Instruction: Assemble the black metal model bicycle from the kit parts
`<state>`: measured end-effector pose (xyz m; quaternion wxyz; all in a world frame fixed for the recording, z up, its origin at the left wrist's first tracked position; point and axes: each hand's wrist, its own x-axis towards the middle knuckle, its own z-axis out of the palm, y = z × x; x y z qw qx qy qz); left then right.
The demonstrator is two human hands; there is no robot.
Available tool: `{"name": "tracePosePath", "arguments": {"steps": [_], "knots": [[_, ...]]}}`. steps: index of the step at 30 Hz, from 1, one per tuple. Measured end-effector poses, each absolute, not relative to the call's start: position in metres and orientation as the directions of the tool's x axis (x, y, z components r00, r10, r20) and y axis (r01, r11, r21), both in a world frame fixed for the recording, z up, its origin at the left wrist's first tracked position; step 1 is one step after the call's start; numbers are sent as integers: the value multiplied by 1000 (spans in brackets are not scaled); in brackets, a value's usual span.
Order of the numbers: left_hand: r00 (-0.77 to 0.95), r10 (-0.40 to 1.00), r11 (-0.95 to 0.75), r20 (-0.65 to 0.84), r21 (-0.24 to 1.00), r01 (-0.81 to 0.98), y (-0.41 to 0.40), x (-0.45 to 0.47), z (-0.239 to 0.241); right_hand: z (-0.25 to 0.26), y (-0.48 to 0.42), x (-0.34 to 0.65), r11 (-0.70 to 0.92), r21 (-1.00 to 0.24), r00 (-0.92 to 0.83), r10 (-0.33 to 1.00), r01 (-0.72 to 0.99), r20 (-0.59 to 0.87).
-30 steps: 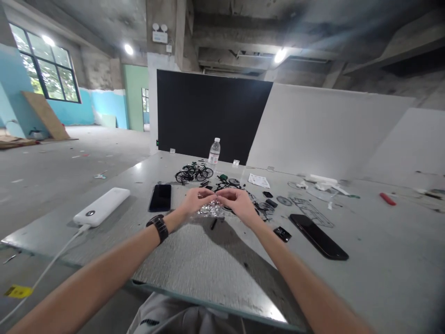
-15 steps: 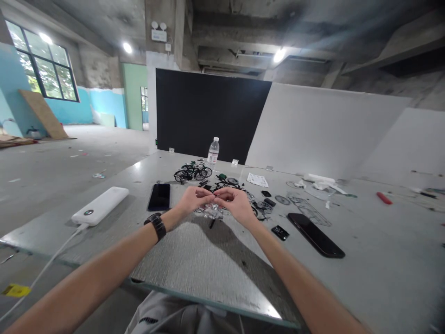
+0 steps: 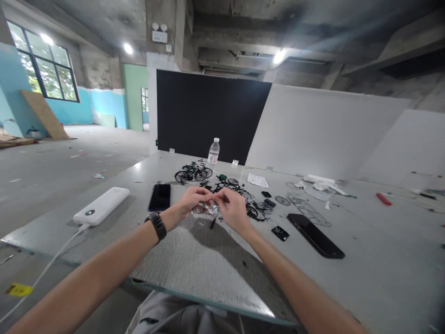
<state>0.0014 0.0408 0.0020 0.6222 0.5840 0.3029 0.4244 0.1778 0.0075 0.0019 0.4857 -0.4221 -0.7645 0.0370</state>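
My left hand [image 3: 192, 200] and my right hand [image 3: 231, 207] meet fingertip to fingertip above the table. Both are pinched closed; whatever lies between the fingers is too small to make out. Below them is a crumpled clear plastic bag [image 3: 210, 209], with a small screwdriver-like black stick [image 3: 212, 223] in front of it. Small black model bicycle parts [image 3: 252, 211] lie in a heap behind and to the right of my hands. Several assembled miniature bicycles [image 3: 192, 173] stand behind my left hand.
A water bottle [image 3: 213, 151] stands at the back. A dark phone [image 3: 160, 197] and a white power bank [image 3: 101, 206] with a cable lie left. Rightward are a black case [image 3: 280, 233], a larger phone [image 3: 314, 235], a paper sheet [image 3: 257, 180] and a red-handled object [image 3: 384, 199].
My right hand has turned and shifted slightly left, its fingers more curled. My left hand stays nearly in place, and the fingertips still meet.
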Motion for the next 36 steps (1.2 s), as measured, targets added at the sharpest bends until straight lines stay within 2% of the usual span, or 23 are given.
{"name": "tracePosePath", "arguments": {"steps": [6,13,15,19,24,30,36], "knots": [[430,901,28,64,978,-205,42,4,0,-1,12,181,720,-253,-326,560,647,761],[309,951,78,0,967,-241,52,-1,-5,9,7,194,781,-52,-562,491,622,666],[300,954,92,-15,965,-245,54,-3,-7,11,5,193,791,-111,-546,509,602,666],[258,966,50,19,965,-259,58,-5,-9,17,8,190,726,-334,-346,613,601,711],[287,949,-69,131,974,-217,57,-6,-4,25,11,194,618,-509,-222,739,599,635],[355,897,-249,262,965,-84,47,3,0,24,8,196,538,-653,-205,831,534,517],[361,862,-372,354,928,-23,46,3,0,27,6,194,514,-698,-188,850,499,492]]}}
